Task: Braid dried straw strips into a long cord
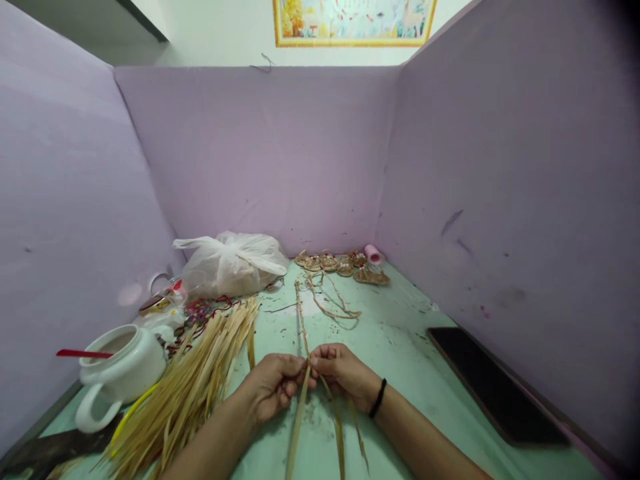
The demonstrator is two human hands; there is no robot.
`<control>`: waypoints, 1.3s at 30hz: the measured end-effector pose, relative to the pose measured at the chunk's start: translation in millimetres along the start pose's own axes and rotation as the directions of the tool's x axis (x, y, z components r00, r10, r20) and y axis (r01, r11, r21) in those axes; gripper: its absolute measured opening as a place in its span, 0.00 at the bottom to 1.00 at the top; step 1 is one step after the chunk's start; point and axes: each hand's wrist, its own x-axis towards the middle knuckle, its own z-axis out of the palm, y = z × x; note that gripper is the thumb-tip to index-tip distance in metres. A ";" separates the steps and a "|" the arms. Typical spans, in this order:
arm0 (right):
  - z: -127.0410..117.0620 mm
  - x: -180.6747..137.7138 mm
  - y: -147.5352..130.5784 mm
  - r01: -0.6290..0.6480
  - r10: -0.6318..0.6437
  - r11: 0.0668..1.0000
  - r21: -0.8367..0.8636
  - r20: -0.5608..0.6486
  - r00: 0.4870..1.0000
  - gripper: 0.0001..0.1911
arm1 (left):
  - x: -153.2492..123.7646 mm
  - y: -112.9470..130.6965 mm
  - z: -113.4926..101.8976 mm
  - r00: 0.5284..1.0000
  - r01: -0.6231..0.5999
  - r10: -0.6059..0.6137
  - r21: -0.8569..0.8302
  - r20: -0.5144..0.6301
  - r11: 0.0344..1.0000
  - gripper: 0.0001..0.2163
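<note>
At the centre front, my left hand (277,381) and my right hand (345,375) meet, each pinching the near end of a thin straw braid (302,320). The finished cord runs away from my fingers across the green cloth, and a loose loop of cord (337,313) lies beyond it. Loose flat straw strands (299,427) hang from the pinch toward me, several of them spread apart. A black band circles my right wrist. To the left of my left hand lies a bundle of dry straw (200,373). My fingertips hide the exact crossing of the strands.
A white teapot (127,373) with a red stick stands at the left. Behind it are red threads and a white plastic bag (235,263). Small woven straw sandals (345,265) and a pink spool (373,254) sit at the back. A dark phone-like slab (493,383) lies right. Lilac partitions enclose three sides.
</note>
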 end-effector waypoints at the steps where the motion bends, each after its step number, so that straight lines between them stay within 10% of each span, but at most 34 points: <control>1: -0.4 0.3 0.4 0.009 -0.009 1.000 0.004 -0.008 1.000 0.13 | 2.4 -2.2 -1.3 1.000 -0.016 0.017 -0.027 0.013 0.999 0.07; 22: -5.0 3.0 3.2 0.078 -0.094 0.986 -0.147 -0.108 0.990 0.06 | 0.7 -5.0 13.3 0.964 -0.109 0.184 0.347 -0.191 0.931 0.12; 31: -3.6 -3.7 3.7 0.082 -0.347 0.659 -0.748 -0.205 0.915 0.03 | 9.3 -6.0 8.1 0.916 -0.294 0.391 0.506 -0.094 0.811 0.07; 39: 8.8 -21.4 -7.7 0.084 -0.387 0.503 -0.860 -0.137 0.912 0.07 | 3.8 -7.4 18.2 0.912 -0.236 0.358 0.460 -0.200 0.856 0.06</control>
